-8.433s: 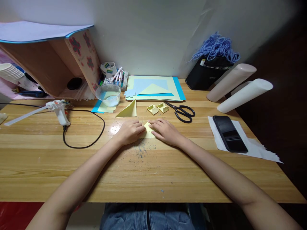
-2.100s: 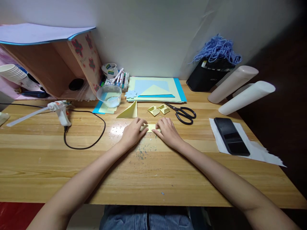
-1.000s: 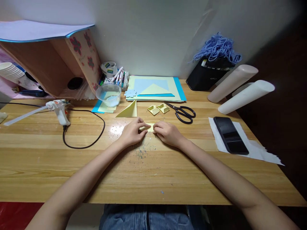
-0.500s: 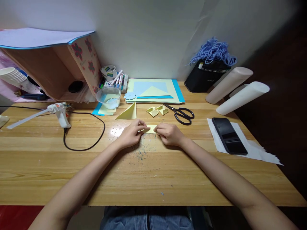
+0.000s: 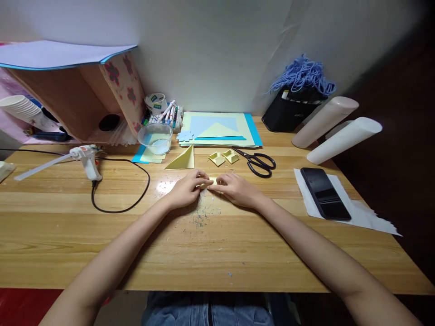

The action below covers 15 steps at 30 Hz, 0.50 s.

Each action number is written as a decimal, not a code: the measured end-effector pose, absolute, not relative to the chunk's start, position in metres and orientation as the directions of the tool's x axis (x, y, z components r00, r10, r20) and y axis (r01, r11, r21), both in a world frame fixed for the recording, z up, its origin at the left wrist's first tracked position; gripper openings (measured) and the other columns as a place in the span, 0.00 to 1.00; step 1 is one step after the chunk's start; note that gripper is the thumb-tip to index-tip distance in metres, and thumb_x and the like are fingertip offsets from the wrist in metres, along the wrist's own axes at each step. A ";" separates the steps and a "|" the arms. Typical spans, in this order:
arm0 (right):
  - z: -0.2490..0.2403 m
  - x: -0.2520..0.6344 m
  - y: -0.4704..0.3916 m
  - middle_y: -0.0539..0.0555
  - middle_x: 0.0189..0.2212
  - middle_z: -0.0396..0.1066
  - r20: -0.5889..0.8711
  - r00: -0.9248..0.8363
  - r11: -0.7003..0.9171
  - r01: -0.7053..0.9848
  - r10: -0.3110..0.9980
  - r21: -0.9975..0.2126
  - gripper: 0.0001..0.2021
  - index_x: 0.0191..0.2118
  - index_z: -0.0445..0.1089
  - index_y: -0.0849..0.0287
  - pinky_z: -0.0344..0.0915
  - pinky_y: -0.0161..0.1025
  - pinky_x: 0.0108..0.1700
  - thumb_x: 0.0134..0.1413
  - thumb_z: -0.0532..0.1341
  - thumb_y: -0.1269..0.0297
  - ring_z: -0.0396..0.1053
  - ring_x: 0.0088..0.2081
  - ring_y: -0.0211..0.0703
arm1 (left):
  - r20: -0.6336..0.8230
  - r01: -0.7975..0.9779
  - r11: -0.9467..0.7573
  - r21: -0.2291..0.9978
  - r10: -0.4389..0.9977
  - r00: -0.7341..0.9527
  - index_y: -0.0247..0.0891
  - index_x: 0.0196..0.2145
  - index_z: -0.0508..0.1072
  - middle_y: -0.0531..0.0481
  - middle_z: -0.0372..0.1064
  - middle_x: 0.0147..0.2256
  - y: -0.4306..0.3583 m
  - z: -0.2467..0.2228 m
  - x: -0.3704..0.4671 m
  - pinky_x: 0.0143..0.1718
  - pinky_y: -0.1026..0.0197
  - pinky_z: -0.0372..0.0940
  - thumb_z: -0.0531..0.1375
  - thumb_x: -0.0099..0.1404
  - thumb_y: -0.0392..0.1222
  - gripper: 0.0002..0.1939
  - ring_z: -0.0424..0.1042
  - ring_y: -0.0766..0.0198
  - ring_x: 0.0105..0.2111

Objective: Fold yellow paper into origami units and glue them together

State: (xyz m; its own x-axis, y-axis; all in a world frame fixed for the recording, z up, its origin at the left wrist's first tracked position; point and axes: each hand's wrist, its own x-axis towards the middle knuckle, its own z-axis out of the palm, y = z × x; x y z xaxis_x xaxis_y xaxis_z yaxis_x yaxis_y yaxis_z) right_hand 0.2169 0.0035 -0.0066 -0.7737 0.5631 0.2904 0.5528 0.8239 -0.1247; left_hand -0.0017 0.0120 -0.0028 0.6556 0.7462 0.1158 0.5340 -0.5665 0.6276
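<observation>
Though faint, case (image 5: 281, 118) lettering (image 5: 299, 115) beyond hands (image 5: 185, 189) (image 5: 237, 189)

The left forearm (image 5: 127, 249) and right forearm (image 5: 306, 242) are stretched forward and angled inward; the left hand (image 5: 186, 189) and right hand (image 5: 238, 189) are held close together, with fingers (image 5: 201, 180) bent.

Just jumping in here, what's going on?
A person is working a small piece of yellow paper at the table, the left hand and right hand holding it from either side. Just beyond lie two small folded papers and black scissors, with a larger folded triangle to their left.
</observation>
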 end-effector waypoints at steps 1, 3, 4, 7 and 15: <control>-0.006 0.216 0.003 0.56 0.34 0.65 0.280 -0.777 0.824 0.554 0.564 -0.121 0.12 0.44 0.68 0.54 0.55 0.38 0.36 0.59 0.50 0.64 0.58 0.35 0.42 | 0.116 0.535 -0.568 0.625 0.746 0.656 0.42 0.45 0.70 0.47 0.63 0.45 0.012 -0.003 -0.002 0.48 0.57 0.59 0.50 0.56 0.28 0.21 0.62 0.61 0.46; -0.006 0.216 0.003 0.56 0.33 0.64 0.265 -0.781 0.823 0.556 0.565 -0.116 0.10 0.41 0.69 0.54 0.53 0.37 0.36 0.59 0.51 0.65 0.57 0.35 0.41 | 0.116 0.537 -0.568 0.623 0.747 0.655 0.43 0.46 0.70 0.48 0.62 0.45 0.012 -0.004 -0.002 0.48 0.58 0.59 0.50 0.56 0.27 0.22 0.62 0.61 0.46; -0.007 0.216 0.004 0.55 0.33 0.64 0.259 -0.782 0.822 0.558 0.566 -0.111 0.10 0.40 0.69 0.54 0.53 0.37 0.36 0.58 0.52 0.66 0.57 0.35 0.41 | 0.115 0.539 -0.567 0.623 0.748 0.654 0.43 0.47 0.69 0.48 0.62 0.46 0.011 -0.004 -0.002 0.48 0.58 0.59 0.50 0.56 0.27 0.23 0.62 0.61 0.47; -0.008 0.217 0.004 0.56 0.34 0.64 0.257 -0.786 0.824 0.558 0.562 -0.097 0.09 0.37 0.69 0.56 0.52 0.37 0.35 0.56 0.52 0.69 0.56 0.35 0.41 | 0.112 0.543 -0.562 0.624 0.752 0.650 0.44 0.47 0.69 0.48 0.62 0.46 0.011 -0.005 -0.002 0.47 0.59 0.59 0.50 0.56 0.27 0.24 0.62 0.61 0.47; -0.011 0.216 0.007 0.55 0.35 0.65 0.276 -0.782 0.826 0.556 0.559 -0.097 0.07 0.33 0.68 0.58 0.51 0.36 0.34 0.55 0.52 0.71 0.57 0.35 0.41 | 0.101 0.565 -0.547 0.617 0.768 0.633 0.43 0.45 0.70 0.49 0.63 0.46 0.011 -0.003 0.000 0.46 0.60 0.61 0.50 0.55 0.28 0.22 0.63 0.62 0.45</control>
State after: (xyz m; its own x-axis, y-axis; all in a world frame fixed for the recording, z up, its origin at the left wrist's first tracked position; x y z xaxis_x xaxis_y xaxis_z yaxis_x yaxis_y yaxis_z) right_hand 0.2162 0.0072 -0.0109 -0.7820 0.5587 0.2762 0.5555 0.8258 -0.0975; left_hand -0.0002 0.0110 -0.0035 0.6329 0.7676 0.1010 0.5651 -0.5473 0.6173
